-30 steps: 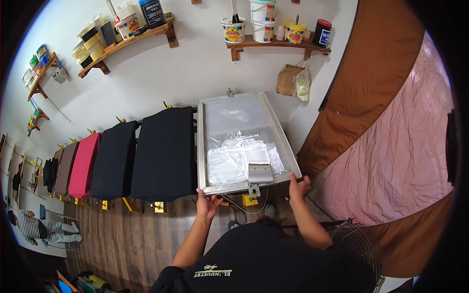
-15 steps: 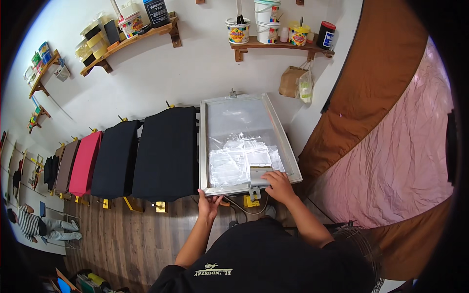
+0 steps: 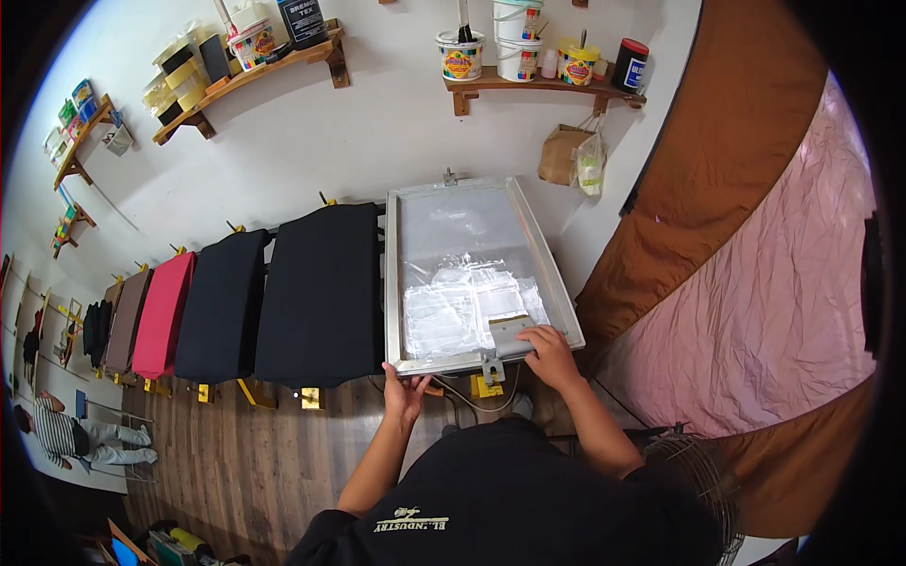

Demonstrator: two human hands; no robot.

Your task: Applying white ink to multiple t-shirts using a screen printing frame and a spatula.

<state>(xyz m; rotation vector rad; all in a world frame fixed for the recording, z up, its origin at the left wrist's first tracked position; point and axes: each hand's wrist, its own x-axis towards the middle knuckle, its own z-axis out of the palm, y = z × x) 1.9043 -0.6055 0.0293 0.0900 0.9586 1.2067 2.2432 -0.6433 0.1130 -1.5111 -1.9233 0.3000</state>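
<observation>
A screen printing frame (image 3: 393, 283) with a pale mesh lies before me, its near half covered with shiny, patchy tape or film (image 3: 439, 321). My left hand (image 3: 406, 394) is closed on the frame's near left corner, thumb up along the side and fingers beneath. In my right hand (image 3: 550, 357) is a grey squeegee (image 3: 511, 338), gripped by its right end. It rests slightly tilted on the mesh by the near right edge, close to a metal clamp (image 3: 491, 366). The underside of the frame is hidden.
To the left stand several padded boards: black (image 3: 319, 292), dark navy (image 3: 222, 307) and red (image 3: 164, 316) ones. Wall shelves (image 3: 543, 87) hold tubs and jars. A brown and pink cloth (image 3: 746, 274) hangs at right. Far left is another person (image 3: 80, 437).
My right hand and the squeegee have shifted a little to the right, and the squeegee has turned slightly. My left hand keeps its hold on the frame corner.
</observation>
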